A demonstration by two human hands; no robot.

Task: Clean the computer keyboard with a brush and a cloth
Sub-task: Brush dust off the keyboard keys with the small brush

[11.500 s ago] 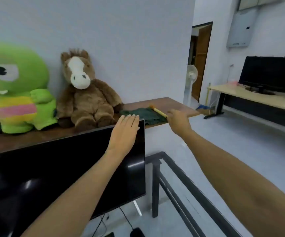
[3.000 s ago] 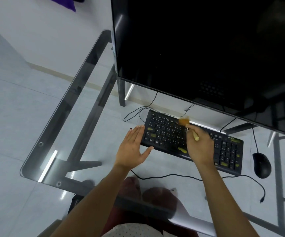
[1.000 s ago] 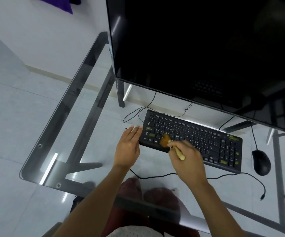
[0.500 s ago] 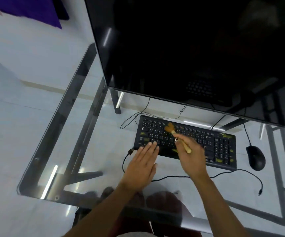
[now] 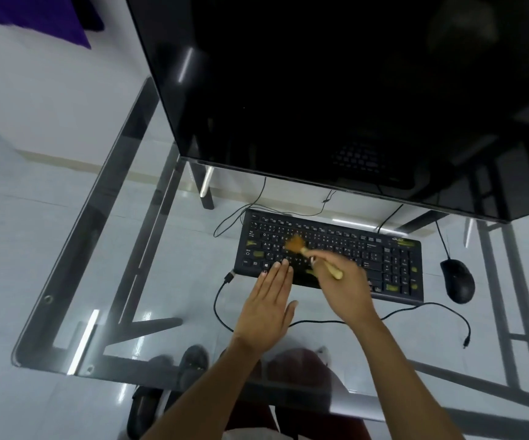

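Note:
A black keyboard [image 5: 380,258] with yellow-green marks lies on the glass desk [image 5: 104,236] below the monitor. My right hand [image 5: 347,290] grips a small brush [image 5: 307,250] by its pale wooden handle. The blurred orange bristles touch the keys in the keyboard's left half. My left hand [image 5: 269,308] lies flat with fingers together, its fingertips on the keyboard's near left edge. No cloth is in view.
A large dark monitor [image 5: 336,90] overhangs the desk's far side. A black mouse [image 5: 457,280] sits right of the keyboard. Loose cables [image 5: 428,308] run along the desk's near side. The desk's rounded left corner [image 5: 19,357] is close by. My shoes [image 5: 161,392] show through the glass.
The brush has swept from the keyboard's left front keys up toward its upper left rows. My left hand slid from beside the keyboard's left end to its near edge.

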